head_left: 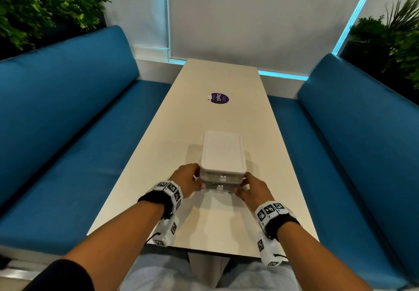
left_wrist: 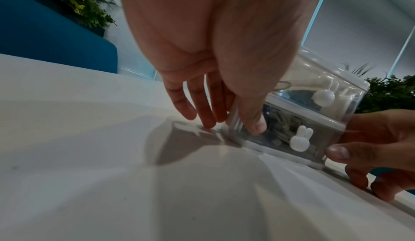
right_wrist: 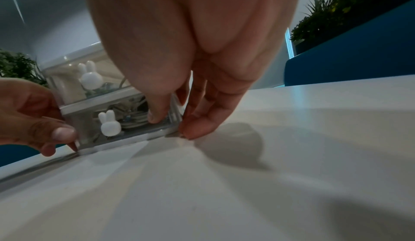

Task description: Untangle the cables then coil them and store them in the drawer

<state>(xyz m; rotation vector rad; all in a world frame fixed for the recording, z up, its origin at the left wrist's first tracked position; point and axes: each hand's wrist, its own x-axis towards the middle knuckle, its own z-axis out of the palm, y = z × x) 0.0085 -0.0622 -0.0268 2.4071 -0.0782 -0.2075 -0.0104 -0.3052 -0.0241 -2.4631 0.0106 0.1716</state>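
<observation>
A clear two-drawer box (head_left: 223, 154) with a white top stands on the table, each drawer with a white rabbit-shaped knob. Coiled cables (right_wrist: 134, 119) show through the lower drawer (left_wrist: 314, 138). My left hand (head_left: 188, 180) holds the box's front left corner, thumb (left_wrist: 258, 124) pressed on the lower drawer's front and fingers along the side, touching the table. My right hand (head_left: 249, 188) mirrors it at the front right corner, thumb (right_wrist: 157, 117) on the drawer front and fingers down the side. What the upper drawer holds is unclear.
The long white table (head_left: 226, 222) has a purple round sticker (head_left: 218, 98) beyond the box. Blue benches (head_left: 68, 132) run along both sides, with plants (head_left: 34, 7) behind them. The table's near edge lies just under my wrists.
</observation>
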